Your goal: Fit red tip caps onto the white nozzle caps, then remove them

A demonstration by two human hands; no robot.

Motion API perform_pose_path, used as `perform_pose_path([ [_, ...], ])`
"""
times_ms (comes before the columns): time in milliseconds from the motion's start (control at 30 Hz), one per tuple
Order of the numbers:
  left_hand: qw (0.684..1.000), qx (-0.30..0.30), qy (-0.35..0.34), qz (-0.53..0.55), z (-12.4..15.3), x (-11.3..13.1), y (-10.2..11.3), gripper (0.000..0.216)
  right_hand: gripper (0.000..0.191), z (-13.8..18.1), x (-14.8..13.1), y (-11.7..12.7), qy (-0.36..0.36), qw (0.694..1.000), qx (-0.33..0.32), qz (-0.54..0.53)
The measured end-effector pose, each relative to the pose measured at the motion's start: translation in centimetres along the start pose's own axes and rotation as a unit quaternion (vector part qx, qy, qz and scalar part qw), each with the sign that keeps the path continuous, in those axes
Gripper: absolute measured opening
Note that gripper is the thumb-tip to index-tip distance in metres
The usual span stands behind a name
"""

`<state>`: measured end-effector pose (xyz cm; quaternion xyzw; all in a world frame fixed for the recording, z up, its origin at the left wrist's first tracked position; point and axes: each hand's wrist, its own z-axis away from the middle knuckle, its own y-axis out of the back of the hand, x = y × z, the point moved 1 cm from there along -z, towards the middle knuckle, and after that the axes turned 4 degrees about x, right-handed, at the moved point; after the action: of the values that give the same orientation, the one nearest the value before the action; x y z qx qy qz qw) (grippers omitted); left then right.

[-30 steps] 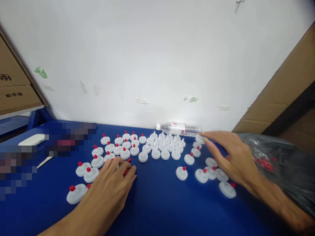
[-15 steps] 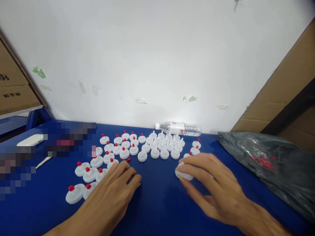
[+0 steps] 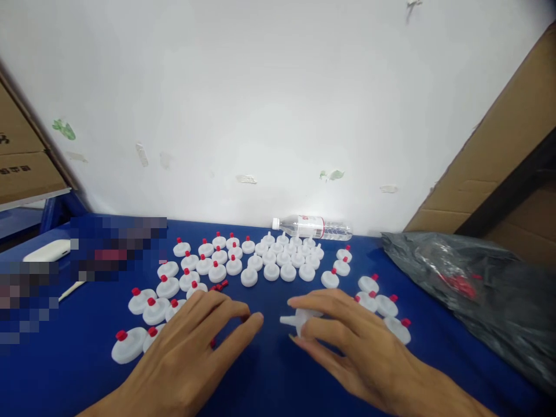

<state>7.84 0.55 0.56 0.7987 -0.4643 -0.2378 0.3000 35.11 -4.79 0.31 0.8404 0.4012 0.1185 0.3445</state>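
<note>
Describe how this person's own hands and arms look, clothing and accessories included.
The left hand and right hand are ungloved, with no ring, watch, bracelet or marking visible. No sleeve shows on either arm within the picture.

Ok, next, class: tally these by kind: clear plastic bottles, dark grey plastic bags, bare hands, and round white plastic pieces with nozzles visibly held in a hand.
Clear plastic bottle: 1
Dark grey plastic bag: 1
Bare hands: 2 (left hand, right hand)
Held round white plastic piece: 1
Total: 5
</note>
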Motion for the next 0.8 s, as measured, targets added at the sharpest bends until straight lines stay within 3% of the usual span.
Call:
perform_pose_path([
  [333, 0.994, 0.033, -0.036, 0.102, 0.6, 0.7, -0.5, 0.039, 0.011, -0.4, -1.8, 0.4, 0.058, 0.998, -0.003, 0.031],
  [600, 0.996, 0.024, -0.052, 0.063, 0.7, 0.4, -1.0, 0.026, 0.025, -1.4, -2.8, 0.6, 0.028, 0.998, -0.008, 0.048],
  [700, 0.997, 0.052, -0.030, 0.043, -0.2, 1.1, -1.0, 0.022, 0.028, -0.7, -2.8, 0.0, 0.048, 0.997, 0.027, 0.056],
  [733, 0.998, 0.031, -0.029, 0.051, -0.6, 1.4, -1.0, 0.022, 0.030, 0.0, -2.6, -0.4, 0.046, 0.997, 0.032, 0.057],
  [767, 0.995, 0.035, -0.061, 0.063, -0.9, 1.6, -1.0, 0.022, 0.032, 0.7, -2.3, -1.1, 0.028, 0.997, 0.031, 0.058],
  [800, 0.994, 0.043, -0.068, 0.069, -1.2, 1.7, -1.1, 0.023, 0.031, 1.7, -2.1, -1.9, 0.031, 0.993, 0.093, 0.058],
])
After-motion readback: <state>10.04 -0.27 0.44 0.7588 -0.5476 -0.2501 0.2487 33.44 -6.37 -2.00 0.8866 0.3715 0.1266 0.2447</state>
